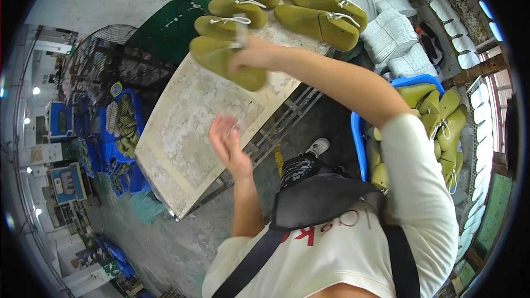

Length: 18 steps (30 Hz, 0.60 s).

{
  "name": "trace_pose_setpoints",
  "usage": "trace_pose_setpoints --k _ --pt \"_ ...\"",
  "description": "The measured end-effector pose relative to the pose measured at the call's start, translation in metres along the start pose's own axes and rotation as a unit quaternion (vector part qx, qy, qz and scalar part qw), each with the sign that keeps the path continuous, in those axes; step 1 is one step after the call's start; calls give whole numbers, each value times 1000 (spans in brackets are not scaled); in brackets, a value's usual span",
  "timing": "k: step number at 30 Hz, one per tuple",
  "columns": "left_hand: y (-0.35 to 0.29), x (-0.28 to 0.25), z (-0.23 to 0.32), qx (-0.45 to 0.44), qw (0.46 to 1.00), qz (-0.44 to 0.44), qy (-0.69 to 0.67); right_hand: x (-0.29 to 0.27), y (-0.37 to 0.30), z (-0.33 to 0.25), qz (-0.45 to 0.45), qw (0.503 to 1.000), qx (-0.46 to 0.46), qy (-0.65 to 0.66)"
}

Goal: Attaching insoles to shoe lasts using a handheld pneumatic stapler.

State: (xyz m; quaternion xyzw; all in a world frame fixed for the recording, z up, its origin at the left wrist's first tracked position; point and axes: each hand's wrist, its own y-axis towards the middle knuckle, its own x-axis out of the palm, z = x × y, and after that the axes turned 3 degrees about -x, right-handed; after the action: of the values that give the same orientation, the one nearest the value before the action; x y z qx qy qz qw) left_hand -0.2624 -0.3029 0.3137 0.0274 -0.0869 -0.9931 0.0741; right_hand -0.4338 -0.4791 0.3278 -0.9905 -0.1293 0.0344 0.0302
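My right hand [255, 55] reaches across to the far part of the worktable [187, 127]. It is slightly blurred and closed on the heel end of an olive-green shoe last [212, 56], the nearest one in a row. Beyond it lie several similar lasts, such as one with a white string loop [215, 26], side by side. To their right, two more lasts [312, 22] rest on the table, also with white strings. My left hand [229, 146] hovers above the table's near edge with its fingers apart and nothing in it.
At my right stands a blue tub [358, 143] heaped with green lasts [450, 127]. White wrapped bundles [389, 36] are stacked beyond it. A large fan [105, 49] and blue bins [138, 174] of lasts stand left of the table.
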Motion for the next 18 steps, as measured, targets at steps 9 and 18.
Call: trace_pose_setpoints --k 9,18 --pt "-15 -8 -2 -128 992 13 -4 68 143 18 102 949 -16 -296" --pt "17 66 -3 -111 974 -198 -22 -74 -198 10 304 927 -135 -173"
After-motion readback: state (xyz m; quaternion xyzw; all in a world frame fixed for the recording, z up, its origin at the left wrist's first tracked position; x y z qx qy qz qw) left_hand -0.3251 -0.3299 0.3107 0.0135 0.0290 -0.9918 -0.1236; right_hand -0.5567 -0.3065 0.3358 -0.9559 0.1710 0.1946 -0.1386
